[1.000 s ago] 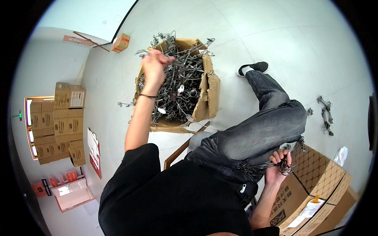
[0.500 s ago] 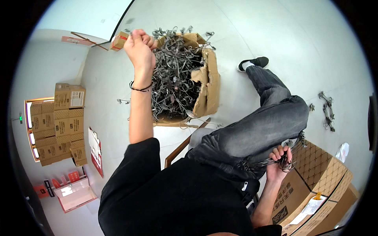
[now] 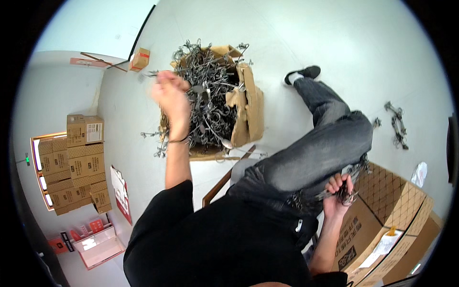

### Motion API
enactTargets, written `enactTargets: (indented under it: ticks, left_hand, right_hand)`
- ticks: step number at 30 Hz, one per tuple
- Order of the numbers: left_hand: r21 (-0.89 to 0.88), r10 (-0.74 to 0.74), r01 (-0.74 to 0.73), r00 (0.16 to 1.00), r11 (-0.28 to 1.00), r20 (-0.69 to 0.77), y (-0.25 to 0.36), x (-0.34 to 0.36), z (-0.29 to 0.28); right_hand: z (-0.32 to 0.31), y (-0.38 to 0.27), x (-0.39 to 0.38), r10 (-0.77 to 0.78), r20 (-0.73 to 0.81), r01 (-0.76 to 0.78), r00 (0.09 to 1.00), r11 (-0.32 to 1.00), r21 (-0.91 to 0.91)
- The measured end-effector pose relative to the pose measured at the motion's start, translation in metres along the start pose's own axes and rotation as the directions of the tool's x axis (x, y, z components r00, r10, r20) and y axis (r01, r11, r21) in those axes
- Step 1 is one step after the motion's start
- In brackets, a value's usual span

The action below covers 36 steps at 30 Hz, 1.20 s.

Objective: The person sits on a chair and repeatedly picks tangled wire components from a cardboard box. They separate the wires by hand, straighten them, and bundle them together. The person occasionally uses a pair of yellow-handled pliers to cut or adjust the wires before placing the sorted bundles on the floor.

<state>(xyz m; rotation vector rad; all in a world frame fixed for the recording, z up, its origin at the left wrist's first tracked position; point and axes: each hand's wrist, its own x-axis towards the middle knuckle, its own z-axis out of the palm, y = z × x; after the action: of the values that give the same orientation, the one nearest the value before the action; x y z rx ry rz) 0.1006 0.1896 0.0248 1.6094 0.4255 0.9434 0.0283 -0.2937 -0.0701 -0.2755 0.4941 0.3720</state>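
A worn, open cardboard box (image 3: 249,110) stands ahead, heaped above its rim with tangled grey metal wire pieces (image 3: 215,79); a few flat oval parts show among them. Over the box's left side, my left hand (image 3: 169,95) is blurred, fingers bent together, with a small wire bit showing beyond them; what it grips is unclear. Low at the right, beside my jeans-clad thigh (image 3: 306,158), my right hand (image 3: 334,203) has its fingers curled round a bundle of wire pieces (image 3: 348,195), part of which lies along the thigh.
Stacked cartons (image 3: 86,167) are at left, a small box (image 3: 139,60) behind, and a large patterned carton (image 3: 382,205) beside my right arm. Loose wire pieces (image 3: 397,124) lie on the pale floor (image 3: 363,57) at right, near a white bag (image 3: 419,174). A wooden bar (image 3: 215,191) shows below the box.
My left hand moved up and leftward from over the pile, then back down at the box's left side. My right hand keeps its hold on the bundle. The view shifted slightly.
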Motion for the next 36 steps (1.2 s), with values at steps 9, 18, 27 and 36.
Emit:
enactTargets:
  ticks: [9,18,27,36]
  left_hand:
    - [-0.042,-0.024,0.019,0.993,0.999,-0.119,-0.033,-0.016,-0.004]
    - [0.068,0.184,-0.181,0.982,0.981,-0.044,0.105,0.007,0.004]
    - [-0.342,0.088,-0.014,0.976,0.940,0.202,0.113,0.029,-0.044]
    - [-0.371,0.003,0.097,0.965,0.924,0.261,0.134,0.067,-0.056]
  right_hand:
    - [0.002,0.002,0.004,0.008,-0.004,-0.008,1.000,1.000,-0.003]
    - [-0.003,0.000,-0.002,0.010,0.011,-0.009,1.000,1.000,-0.014]
    - [-0.001,0.002,0.000,0.040,0.017,-0.040,0.999,0.999,-0.013]
    - [-0.002,-0.002,0.001,0.022,0.016,-0.022,1.000,1.000,0.012]
